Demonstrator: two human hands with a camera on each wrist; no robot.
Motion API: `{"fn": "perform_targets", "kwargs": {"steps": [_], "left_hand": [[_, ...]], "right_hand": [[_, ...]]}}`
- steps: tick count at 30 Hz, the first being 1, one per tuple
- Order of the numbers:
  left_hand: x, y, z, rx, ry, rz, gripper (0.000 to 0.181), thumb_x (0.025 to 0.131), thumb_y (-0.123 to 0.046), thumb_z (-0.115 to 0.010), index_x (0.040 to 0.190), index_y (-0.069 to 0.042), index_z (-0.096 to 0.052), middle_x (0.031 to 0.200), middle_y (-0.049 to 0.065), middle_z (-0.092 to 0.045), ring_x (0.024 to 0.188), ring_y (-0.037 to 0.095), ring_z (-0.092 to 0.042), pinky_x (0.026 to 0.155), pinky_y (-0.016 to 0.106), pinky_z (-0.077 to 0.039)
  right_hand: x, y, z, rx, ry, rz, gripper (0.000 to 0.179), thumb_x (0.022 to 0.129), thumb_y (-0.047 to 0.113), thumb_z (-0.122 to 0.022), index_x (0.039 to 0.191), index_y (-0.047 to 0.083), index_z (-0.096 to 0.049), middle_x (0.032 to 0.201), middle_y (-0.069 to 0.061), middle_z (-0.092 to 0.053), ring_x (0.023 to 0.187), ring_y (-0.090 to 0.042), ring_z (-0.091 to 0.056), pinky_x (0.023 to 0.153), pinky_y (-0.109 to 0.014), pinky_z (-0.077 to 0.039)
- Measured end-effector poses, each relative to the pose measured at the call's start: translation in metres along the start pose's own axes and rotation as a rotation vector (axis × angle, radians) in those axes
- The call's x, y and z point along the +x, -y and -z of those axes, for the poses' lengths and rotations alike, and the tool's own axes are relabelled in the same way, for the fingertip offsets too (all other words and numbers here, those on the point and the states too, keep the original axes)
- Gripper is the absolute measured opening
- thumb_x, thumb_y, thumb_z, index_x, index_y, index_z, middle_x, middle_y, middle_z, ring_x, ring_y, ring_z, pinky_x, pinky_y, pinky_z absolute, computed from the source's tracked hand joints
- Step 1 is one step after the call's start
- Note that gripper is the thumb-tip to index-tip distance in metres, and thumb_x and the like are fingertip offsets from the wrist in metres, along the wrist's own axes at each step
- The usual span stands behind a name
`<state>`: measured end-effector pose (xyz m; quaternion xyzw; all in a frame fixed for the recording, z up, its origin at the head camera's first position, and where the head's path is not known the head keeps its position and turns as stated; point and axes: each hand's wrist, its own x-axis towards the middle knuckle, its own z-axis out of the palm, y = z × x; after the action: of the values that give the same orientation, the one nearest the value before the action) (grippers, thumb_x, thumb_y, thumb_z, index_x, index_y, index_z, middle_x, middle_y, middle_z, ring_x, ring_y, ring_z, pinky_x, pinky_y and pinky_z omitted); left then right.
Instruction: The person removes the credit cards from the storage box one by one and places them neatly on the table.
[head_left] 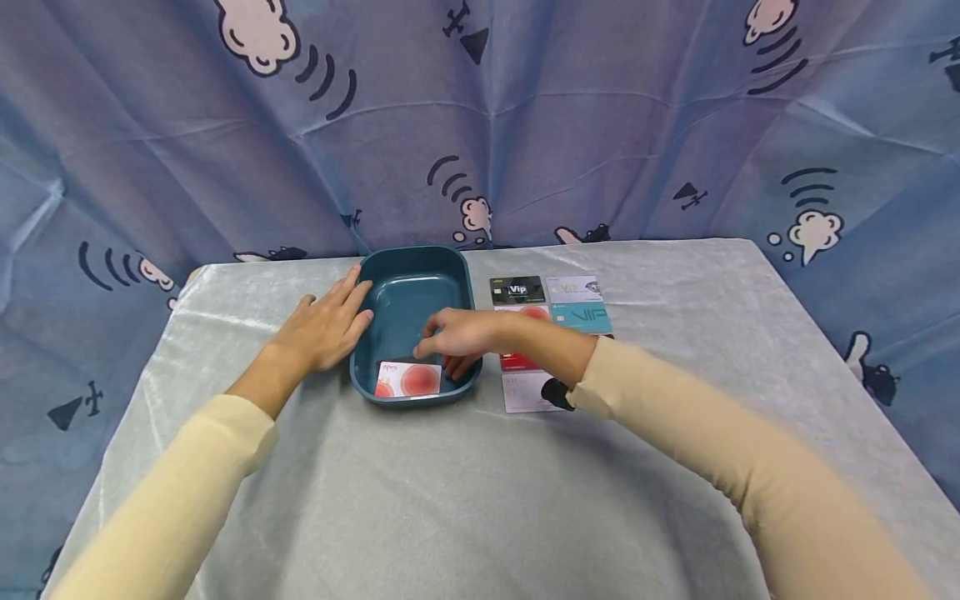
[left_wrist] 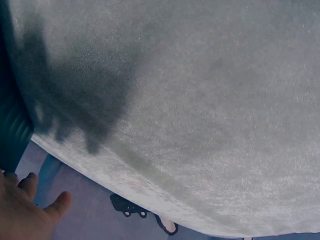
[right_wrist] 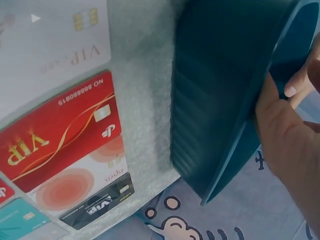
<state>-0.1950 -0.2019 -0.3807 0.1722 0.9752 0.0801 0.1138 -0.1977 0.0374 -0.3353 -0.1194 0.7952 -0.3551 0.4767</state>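
A dark teal plastic bin (head_left: 416, 265) stands on the cloth-covered table. Inside, at its near end, lies a white card with red circles (head_left: 418, 380), a dark strip showing along its far edge. My left hand (head_left: 324, 327) rests at the bin's left rim with fingers stretched out; part of it enters the left wrist view at bottom left. Over the right rim reaches my right hand (head_left: 467, 332), fingers loosely bent and pointing down beside the card. No card shows between its fingers. In the right wrist view the rim hides part of this hand.
Right of the bin, cards lie in two columns: a black one (head_left: 517, 290), a white one (head_left: 573, 288), a teal one (head_left: 581, 317), a red one (right_wrist: 65, 127) and a pale one (head_left: 527, 393) among them. My right forearm covers several. A patterned curtain (head_left: 600, 125) hangs behind.
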Motion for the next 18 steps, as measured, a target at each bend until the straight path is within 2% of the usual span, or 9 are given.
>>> {"fn": "perform_targets", "kwargs": {"steps": [5, 12, 18], "left_hand": [[-0.001, 0.0, 0.0, -0.004, 0.007, 0.001, 0.061, 0.108, -0.038, -0.024, 0.16, -0.007, -0.014, 0.167, 0.011, 0.004, 0.152, 0.035, -0.012, 0.114, 0.068, -0.015], [-0.001, 0.001, 0.0, -0.008, 0.01, 0.003, 0.061, 0.108, -0.038, -0.025, 0.16, -0.007, -0.014, 0.167, 0.011, 0.004, 0.152, 0.035, -0.011, 0.114, 0.068, -0.015], [-0.001, 0.001, -0.001, -0.01, 0.002, 0.002, 0.061, 0.108, -0.038, -0.025, 0.16, -0.007, -0.015, 0.167, 0.011, 0.003, 0.152, 0.034, -0.012, 0.114, 0.068, -0.015]], "right_hand": [[0.003, 0.001, -0.007, -0.021, -0.031, -0.006, 0.047, 0.101, 0.027, -0.057, 0.138, 0.002, -0.042, 0.116, -0.025, -0.059, 0.092, -0.03, -0.063, 0.087, -0.039, -0.057], [0.004, 0.004, -0.012, -0.09, -0.055, 0.04, 0.049, 0.101, 0.03, -0.056, 0.138, 0.001, -0.045, 0.119, -0.021, -0.059, 0.1, -0.031, -0.062, 0.084, -0.038, -0.058], [0.006, 0.005, -0.012, -0.086, -0.085, 0.042, 0.047, 0.101, 0.029, -0.055, 0.138, 0.001, -0.045, 0.12, -0.02, -0.059, 0.103, -0.033, -0.062, 0.084, -0.039, -0.058]]}}
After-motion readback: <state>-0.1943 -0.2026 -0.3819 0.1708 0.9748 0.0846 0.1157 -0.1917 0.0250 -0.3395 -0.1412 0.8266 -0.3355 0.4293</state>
